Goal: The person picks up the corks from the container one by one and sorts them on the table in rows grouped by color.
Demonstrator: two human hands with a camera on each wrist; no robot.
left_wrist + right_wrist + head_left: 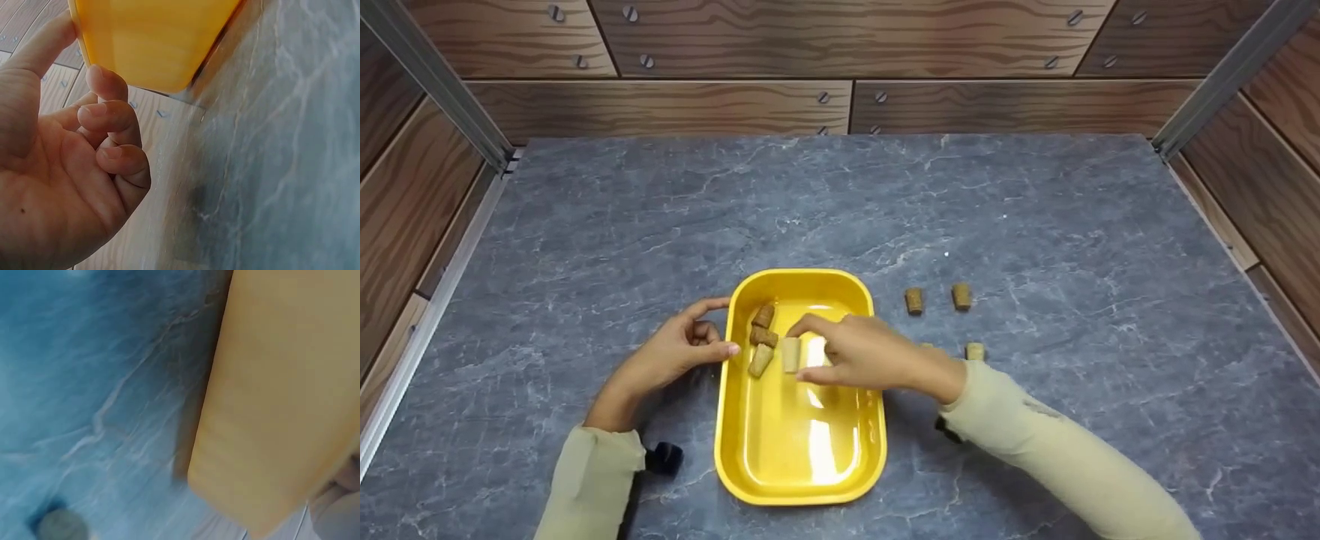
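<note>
A yellow tray [799, 499] lies lengthwise in front of me. My left hand [679, 345] holds its left rim, thumb tip over the edge; in the left wrist view several fingers [124, 126] curl beside the outer wall. My right hand [859, 349] reaches over the right rim and pinches a pale cork [790, 355] end to end between index finger and thumb. Inside, along the left wall, lie two brown corks [763, 336] and another pale cork [761, 361]. The right wrist view mostly shows the tray's outer wall [270, 394].
Right of the tray stand two brown corks, one nearer [913, 301] and one farther right [961, 297]. A pale cork [975, 351] shows beside the right sleeve, and another [927, 346] is mostly hidden by the wrist. Wood-patterned panels [735, 109] border the marbled grey table [622, 210].
</note>
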